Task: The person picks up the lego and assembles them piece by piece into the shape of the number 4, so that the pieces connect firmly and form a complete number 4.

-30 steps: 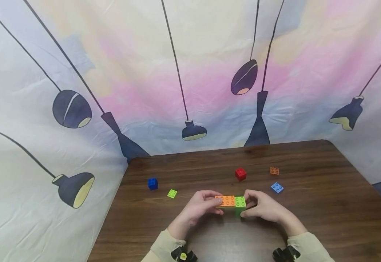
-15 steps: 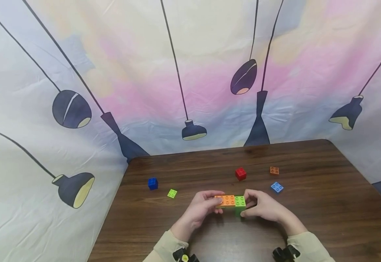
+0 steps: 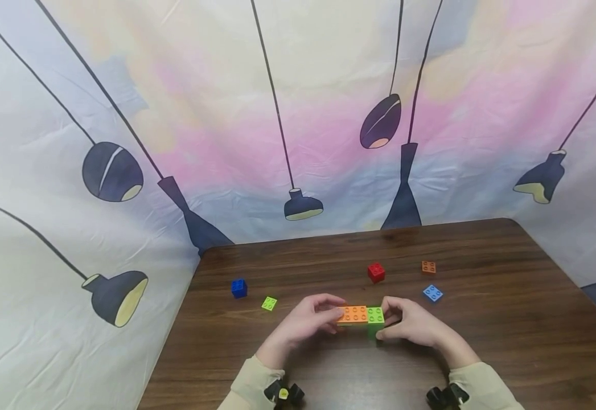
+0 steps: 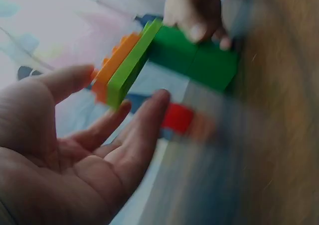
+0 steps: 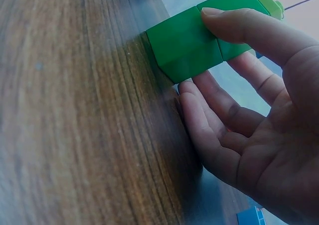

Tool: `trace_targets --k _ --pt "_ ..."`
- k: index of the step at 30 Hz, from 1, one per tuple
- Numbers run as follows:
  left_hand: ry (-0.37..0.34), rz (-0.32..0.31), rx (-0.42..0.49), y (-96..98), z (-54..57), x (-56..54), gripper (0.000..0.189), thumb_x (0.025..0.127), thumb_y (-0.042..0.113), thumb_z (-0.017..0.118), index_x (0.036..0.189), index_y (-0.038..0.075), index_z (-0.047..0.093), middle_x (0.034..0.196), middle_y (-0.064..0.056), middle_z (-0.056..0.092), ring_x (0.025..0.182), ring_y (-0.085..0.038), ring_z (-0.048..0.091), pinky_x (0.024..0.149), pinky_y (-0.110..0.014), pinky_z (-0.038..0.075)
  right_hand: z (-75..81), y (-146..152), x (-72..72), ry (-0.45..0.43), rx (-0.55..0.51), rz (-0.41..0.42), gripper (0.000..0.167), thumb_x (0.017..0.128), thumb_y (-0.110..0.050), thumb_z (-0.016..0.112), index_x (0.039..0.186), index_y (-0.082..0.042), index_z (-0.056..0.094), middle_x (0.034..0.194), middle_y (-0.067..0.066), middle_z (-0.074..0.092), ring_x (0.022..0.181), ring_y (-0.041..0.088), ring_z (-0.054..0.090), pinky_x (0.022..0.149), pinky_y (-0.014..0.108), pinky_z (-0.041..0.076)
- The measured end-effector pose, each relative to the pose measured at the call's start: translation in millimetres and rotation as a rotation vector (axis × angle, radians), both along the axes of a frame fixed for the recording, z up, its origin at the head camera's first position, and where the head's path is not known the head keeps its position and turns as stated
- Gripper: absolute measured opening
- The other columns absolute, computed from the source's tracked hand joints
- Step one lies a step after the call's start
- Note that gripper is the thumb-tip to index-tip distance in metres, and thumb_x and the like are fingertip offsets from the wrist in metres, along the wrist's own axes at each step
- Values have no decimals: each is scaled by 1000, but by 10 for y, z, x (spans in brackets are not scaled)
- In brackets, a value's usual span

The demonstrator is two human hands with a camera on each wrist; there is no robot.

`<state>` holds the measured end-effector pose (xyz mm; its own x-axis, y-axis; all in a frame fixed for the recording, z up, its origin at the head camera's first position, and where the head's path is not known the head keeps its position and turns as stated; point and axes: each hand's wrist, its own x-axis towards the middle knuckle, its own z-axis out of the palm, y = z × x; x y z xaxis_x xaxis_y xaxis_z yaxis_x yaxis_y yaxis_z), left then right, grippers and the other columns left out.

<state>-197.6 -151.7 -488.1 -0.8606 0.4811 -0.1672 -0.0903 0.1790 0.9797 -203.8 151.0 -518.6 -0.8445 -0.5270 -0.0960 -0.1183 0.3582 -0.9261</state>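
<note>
A small structure of building bricks stands at the table's middle: a column of stacked green bricks [image 5: 184, 46], a long lime brick [image 4: 130, 68] across the top and an orange brick [image 3: 354, 314] on the lime one. My right hand [image 3: 415, 323] holds the green column between thumb and fingers. At the other end is my left hand [image 3: 303, 323]. Its thumb tip is at the orange brick's end in the left wrist view, its fingers [image 4: 144, 135] spread and extended below the lime brick. Whether a fingertip touches the underside cannot be told.
On the brown wooden table [image 3: 508, 341] lie a blue brick [image 3: 238, 288] and a thin lime brick [image 3: 269, 303] at left. A red brick [image 3: 376, 273], a thin orange brick [image 3: 428, 267] and a light blue brick [image 3: 433, 293] lie behind the right hand. A patterned cloth [image 3: 216, 114] hangs behind.
My left hand has shifted slightly left, so its thumb covers less of the orange brick. The right hand and the brick structure stay in place.
</note>
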Motion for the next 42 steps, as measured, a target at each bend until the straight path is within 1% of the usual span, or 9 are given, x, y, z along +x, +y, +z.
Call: trace_targets --k 3,5,8,11,14,18,23,29,42 --pt "121 -15 -113 -222 49 -74 43 105 25 72 138 -3 66 112 -8 76 97 -38 75 86 -55 62 -5 -1 2 -5 -4 1 34 85 -16 91 104 -11 63 106 4 73 102 22 70 91 47 56" --pt "207 11 -208 -399 82 -123 44 104 27 74 137 0 67 113 -6 76 99 -38 74 84 -52 62 -8 -2 1 -7 -7 1 34 85 -16 91 104 -11 63 105 4 73 102 23 70 91 47 57" --pt "320 110 -358 -672 91 -199 41 100 28 78 133 4 71 112 -5 76 97 -29 72 79 -44 61 -14 -2 1 -9 -6 -2 35 85 -15 91 104 -11 63 105 4 73 101 22 70 91 46 57" --pt "368 234 -469 -914 40 -272 37 97 24 82 129 6 73 111 -6 76 96 -19 70 78 -38 58 -22 1 6 -13 1 -9 35 84 -16 91 104 -11 63 105 4 73 101 22 70 91 46 57" --pt "355 321 -525 -1092 -31 -324 36 95 17 84 129 7 74 112 -6 76 98 -18 69 82 -42 57 -30 4 10 -16 7 -16 35 84 -15 92 104 -11 63 105 3 73 101 21 70 91 46 57" --pt "321 359 -576 -1224 -96 -348 39 92 12 87 129 9 75 115 -5 75 102 -22 68 85 -46 57 -36 8 14 -16 5 -18 35 84 -15 92 104 -11 63 106 4 73 101 22 70 92 46 57" --pt "311 350 -613 -1267 -137 -354 42 88 8 89 128 10 76 119 -4 75 108 -26 67 90 -50 56 -34 12 17 -18 -1 -14 35 85 -15 92 104 -11 63 106 4 73 102 22 70 92 46 57" --pt "335 343 -637 -1309 -136 -351 46 85 2 89 129 9 75 124 -6 74 114 -30 68 100 -54 54 -27 8 15 -20 -6 -12 35 84 -15 91 104 -11 62 106 4 73 102 22 70 91 45 57" --pt "315 291 -722 -1446 -107 -339 47 79 -4 91 121 12 78 113 -4 72 108 -25 65 97 -53 54 -11 -3 4 -7 -6 -7 35 84 -15 92 103 -10 62 106 4 73 102 22 71 91 45 58"
